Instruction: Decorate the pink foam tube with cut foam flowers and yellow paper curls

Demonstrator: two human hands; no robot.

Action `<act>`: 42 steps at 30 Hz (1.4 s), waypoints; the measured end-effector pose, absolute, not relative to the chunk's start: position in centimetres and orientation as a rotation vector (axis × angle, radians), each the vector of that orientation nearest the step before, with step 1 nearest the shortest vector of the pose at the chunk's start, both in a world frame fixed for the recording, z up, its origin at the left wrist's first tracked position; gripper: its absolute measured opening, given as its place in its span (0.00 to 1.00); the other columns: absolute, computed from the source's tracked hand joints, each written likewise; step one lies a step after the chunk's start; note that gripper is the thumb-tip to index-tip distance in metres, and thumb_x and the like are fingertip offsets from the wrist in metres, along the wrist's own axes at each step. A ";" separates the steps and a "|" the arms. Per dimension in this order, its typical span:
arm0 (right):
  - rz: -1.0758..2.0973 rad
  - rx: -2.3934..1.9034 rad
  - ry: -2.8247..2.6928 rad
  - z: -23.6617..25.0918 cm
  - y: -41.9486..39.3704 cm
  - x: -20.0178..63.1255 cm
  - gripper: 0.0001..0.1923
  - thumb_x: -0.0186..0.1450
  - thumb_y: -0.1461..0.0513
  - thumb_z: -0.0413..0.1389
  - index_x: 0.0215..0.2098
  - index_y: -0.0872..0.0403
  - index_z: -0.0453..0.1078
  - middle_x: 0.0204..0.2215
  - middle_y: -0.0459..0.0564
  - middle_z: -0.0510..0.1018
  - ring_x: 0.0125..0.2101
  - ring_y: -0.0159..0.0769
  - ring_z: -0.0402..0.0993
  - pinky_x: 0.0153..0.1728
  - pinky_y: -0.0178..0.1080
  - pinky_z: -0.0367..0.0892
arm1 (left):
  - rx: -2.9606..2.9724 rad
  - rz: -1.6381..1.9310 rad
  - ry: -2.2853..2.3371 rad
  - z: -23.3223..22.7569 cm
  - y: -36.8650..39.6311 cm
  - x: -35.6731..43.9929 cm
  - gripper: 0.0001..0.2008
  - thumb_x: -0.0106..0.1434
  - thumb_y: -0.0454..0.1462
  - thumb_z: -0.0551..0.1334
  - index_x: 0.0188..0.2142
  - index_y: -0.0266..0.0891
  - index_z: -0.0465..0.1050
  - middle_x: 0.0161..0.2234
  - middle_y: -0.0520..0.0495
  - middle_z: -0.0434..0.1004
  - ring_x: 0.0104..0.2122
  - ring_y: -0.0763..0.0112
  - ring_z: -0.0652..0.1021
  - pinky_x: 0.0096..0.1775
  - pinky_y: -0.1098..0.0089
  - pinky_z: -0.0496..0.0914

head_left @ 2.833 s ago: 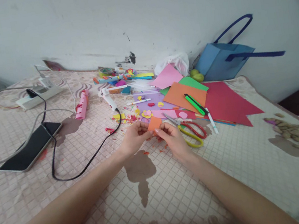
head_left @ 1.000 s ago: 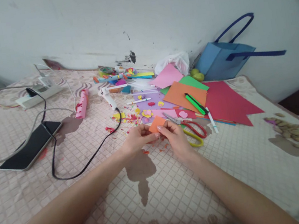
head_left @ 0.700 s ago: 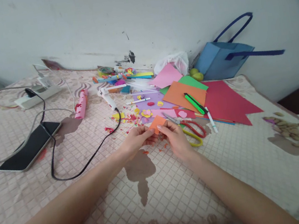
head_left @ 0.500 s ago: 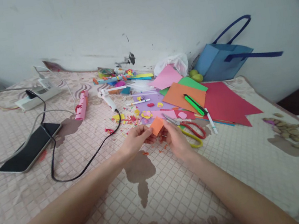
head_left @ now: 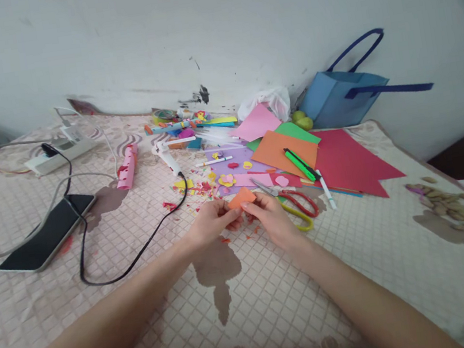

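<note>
A small piece of orange paper (head_left: pixel 241 197) is held between my two hands above the table's near middle. My left hand (head_left: pixel 215 221) pinches its left side, thumb on top. With its thumb on the near edge, my right hand (head_left: pixel 268 215) grips the paper's right side; the other fingertips are partly hidden beneath. Scissors with red and yellow handles (head_left: pixel 306 203) lie just right of my right hand. Beyond the paper are a pink strip (head_left: pixel 254 179), a yellow-and-pink paper flower (head_left: pixel 227 180) and a purple sheet (head_left: pixel 222 168). Orange scraps (head_left: pixel 253 233) lie under my hands.
A white glue gun (head_left: pixel 167 156) trails a black cord (head_left: pixel 140 257) leftward. A dark tablet (head_left: pixel 47 233) and power strip (head_left: pixel 61 155) sit left. Coloured sheets (head_left: pixel 352 159) with a green cutter (head_left: pixel 300 164), a white marker (head_left: pixel 327 190) and a blue bag (head_left: pixel 334 97) are right.
My right thumb has come over onto the orange paper's near edge, and the paper has tilted, showing a flatter, lower shape. The view has shifted slightly.
</note>
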State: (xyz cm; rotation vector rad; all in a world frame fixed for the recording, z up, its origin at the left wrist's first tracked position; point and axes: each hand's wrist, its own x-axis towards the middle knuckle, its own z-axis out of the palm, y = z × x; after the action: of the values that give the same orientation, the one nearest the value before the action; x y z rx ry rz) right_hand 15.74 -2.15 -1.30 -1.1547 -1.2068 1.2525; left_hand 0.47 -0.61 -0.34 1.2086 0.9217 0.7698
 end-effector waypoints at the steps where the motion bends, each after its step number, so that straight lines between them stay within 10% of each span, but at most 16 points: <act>1: 1.243 -1.157 -1.200 -1.3 -2.1 15.7 0.07 0.55 0.58 0.58 0.28 0.54 0.68 0.21 0.42 0.69 0.21 0.28 0.63 0.22 0.33 0.58 | 1.216 0.763 0.912 -0.4 -0.6 0.4 0.09 0.55 0.39 0.65 0.25 0.34 0.69 0.22 0.50 0.76 0.21 0.77 0.75 0.27 0.76 0.70; 26: 1.193 -1.229 -1.475 0.2 -1.5 17.1 0.14 0.60 0.51 0.53 0.30 0.54 0.66 0.23 0.44 0.70 0.21 0.29 0.64 0.23 0.34 0.61 | 1.086 0.879 0.904 0.3 0.6 -0.9 0.14 0.51 0.42 0.68 0.25 0.33 0.68 0.22 0.49 0.74 0.22 0.78 0.74 0.29 0.76 0.70; 33: 0.336 -1.796 -1.998 0.9 -0.4 26.0 0.14 0.50 0.54 0.62 0.27 0.52 0.64 0.23 0.45 0.71 0.28 0.37 0.67 0.28 0.37 0.58 | 0.924 0.970 0.903 0.3 1.9 -1.9 0.10 0.54 0.36 0.66 0.26 0.34 0.66 0.26 0.47 0.76 0.24 0.78 0.76 0.31 0.76 0.72; 42: 0.289 -1.972 -2.063 -1.4 -0.5 28.7 0.19 0.44 0.52 0.63 0.26 0.51 0.61 0.25 0.47 0.72 0.26 0.38 0.67 0.24 0.36 0.54 | 0.892 0.975 0.884 0.6 2.1 -2.0 0.07 0.56 0.34 0.64 0.28 0.33 0.66 0.28 0.45 0.77 0.26 0.77 0.77 0.32 0.77 0.73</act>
State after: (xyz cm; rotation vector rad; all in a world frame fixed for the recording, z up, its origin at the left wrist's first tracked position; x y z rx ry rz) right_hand 28.74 -0.52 -1.37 -1.9721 -2.0633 0.2886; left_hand -2.00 2.07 0.65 0.8924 0.8838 0.9746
